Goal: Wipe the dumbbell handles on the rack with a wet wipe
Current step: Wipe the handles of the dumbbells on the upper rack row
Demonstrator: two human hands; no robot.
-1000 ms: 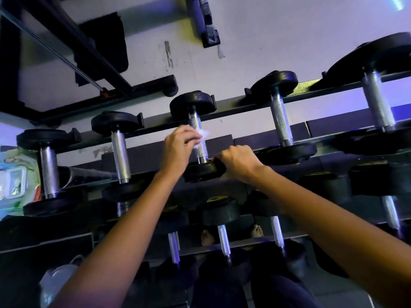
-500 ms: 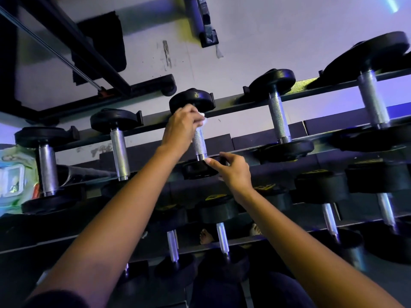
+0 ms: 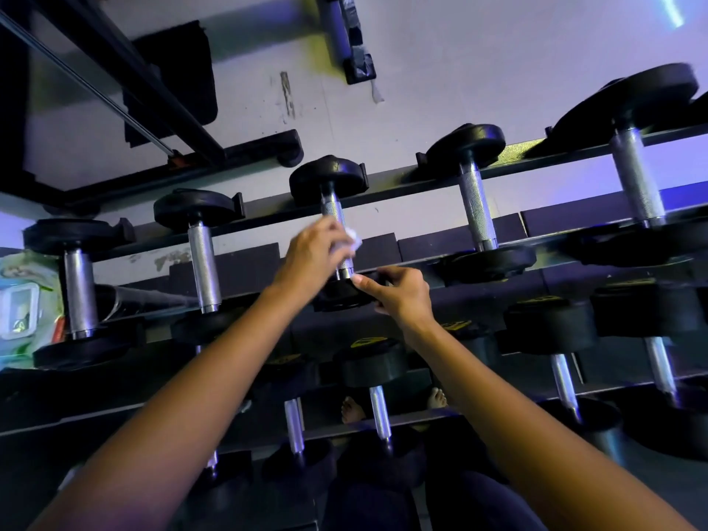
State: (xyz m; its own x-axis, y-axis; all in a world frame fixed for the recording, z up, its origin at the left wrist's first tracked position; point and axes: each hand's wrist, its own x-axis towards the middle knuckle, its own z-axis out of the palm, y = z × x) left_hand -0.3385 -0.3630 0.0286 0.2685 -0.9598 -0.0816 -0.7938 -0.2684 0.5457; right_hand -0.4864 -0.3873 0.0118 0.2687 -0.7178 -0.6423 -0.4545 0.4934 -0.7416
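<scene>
Rack [image 3: 398,184] holds neighbouring dumbbells [image 3: 477,208]; left hand [image 3: 310,258] clamps wipe [image 3: 354,239] round handle [image 3: 332,208], right hand [image 3: 402,295] grips weight [image 3: 337,297].

Dumbbell handles [image 3: 477,208]: bright bare metal, glossy, with fine knurled roughness along the grip. Dumbbell heads [image 3: 325,178]: black, matt, rubber-like coating with a faint sheen at the edges. Rack rails [image 3: 536,166]: dark painted metal, semi-gloss. Wet wipe [image 3: 354,241]: white, soft, crumpled sheet. Wall [image 3: 459,70], upper frame: pale matt paint, scuffed. Packet [image 3: 19,304], left edge: glossy plastic film.

Left hand [image 3: 310,254] slid the wipe [image 3: 354,240] down the handle [image 3: 331,208].
</scene>
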